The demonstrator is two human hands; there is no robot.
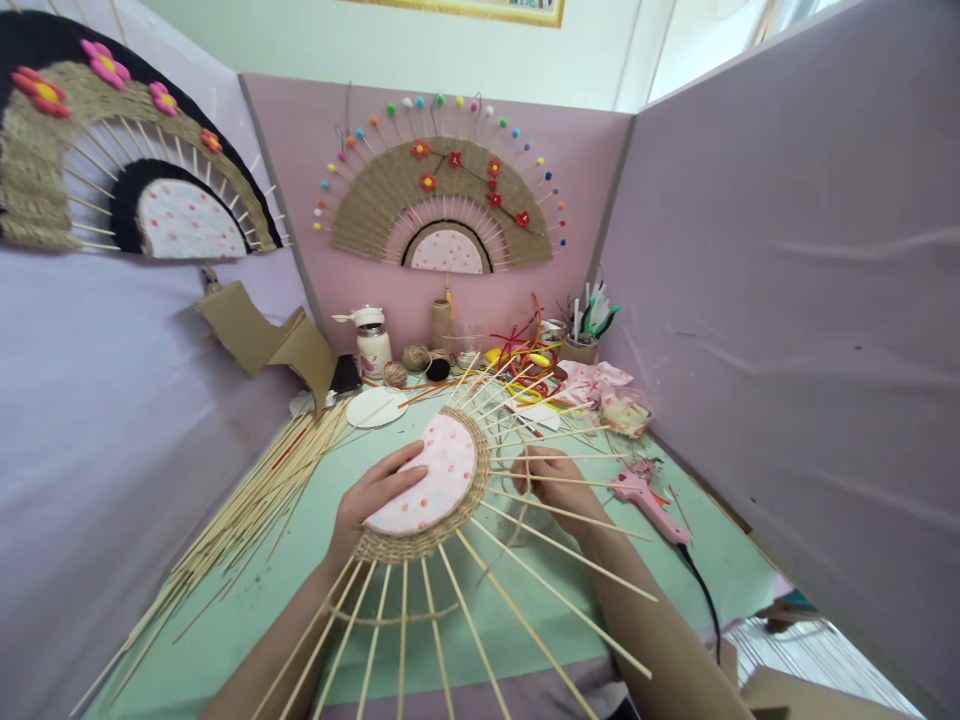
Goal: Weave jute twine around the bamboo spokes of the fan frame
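A half-round fan piece (435,480) covered in white cloth with pink dots lies tilted above the table, its curved edge bordered by woven twine (409,545). Thin wooden sticks (457,620) spread out from that border toward the right and bottom. My left hand (379,495) grips the fan piece near its straight edge, fingers resting on the cloth. On the right, my right hand (547,480) is among the sticks, its fingers pinched on a strand of twine (517,525). A loose length of twine hangs under the lower sticks.
Many loose sticks (255,500) lie at the left. A pink glue gun (652,505) with a black cord is at the right. Behind stand a bottle (373,345), twine balls (415,357), coloured wires and a tool pot (579,348). Panels enclose the table.
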